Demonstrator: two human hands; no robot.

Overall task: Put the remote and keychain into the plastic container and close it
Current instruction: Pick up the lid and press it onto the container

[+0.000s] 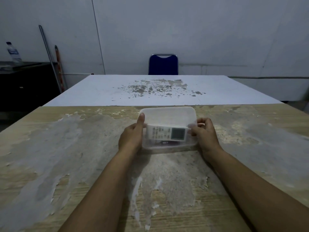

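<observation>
a clear plastic container (168,144) sits on the worn, peeling counter (66,156), near its far edge and straight ahead of the person. a white remote (166,132) lies inside it, lengthwise from left to right, its grey screen toward the right end and its buttons toward the left. under the remote's near edge something small and reddish shows through the container wall; it may be the keychain, but it is too blurred to tell. the translucent lid (168,115) is tilted up, its far edge raised and its near edge low over the remote, so the container is not yet closed. the left hand (132,136) is curled around the container's left end, with the thumb reaching up along the lid's left edge. the right hand (203,131) pinches the lid's right edge between thumb and bent fingers, just beside the container's right end. both forearms reach in from the near side. beyond the counter stands a white table with flaked patches, and behind it a blue chair (163,64) against the wall. at far left a water bottle (14,53) stands on a dark cabinet.
</observation>
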